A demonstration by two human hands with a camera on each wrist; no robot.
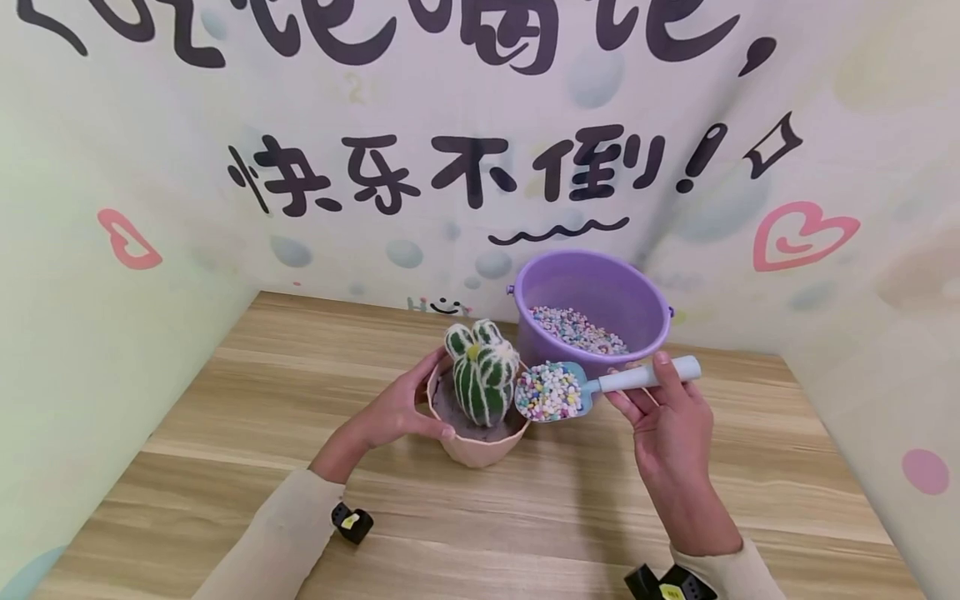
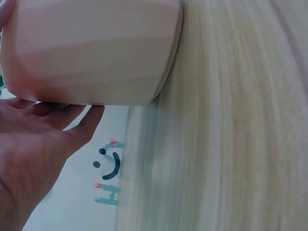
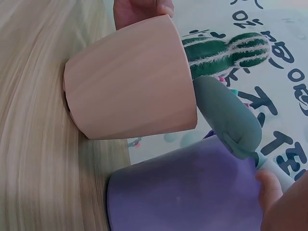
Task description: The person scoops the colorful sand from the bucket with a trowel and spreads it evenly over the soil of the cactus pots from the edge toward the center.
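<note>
A pink flower pot [image 1: 480,452] stands on the table with a green, white-striped cactus [image 1: 483,383] in grey soil. My left hand [image 1: 401,408] holds the pot from its left side, thumb on the near rim and fingers around the far side. My right hand [image 1: 675,425] grips the pale blue handle of a small scoop [image 1: 648,376]. Multicoloured pebbles [image 1: 550,392] fill the scoop, whose tip is at the pot's right rim beside the cactus. In the right wrist view the underside of the scoop [image 3: 228,115] hides most of the pebbles.
Behind and to the right of the pot, a purple bucket [image 1: 592,279] holds more coloured pebbles [image 1: 577,329]. The wooden table [image 1: 465,533] meets a printed wall [image 1: 360,250] at the back, with side walls left and right.
</note>
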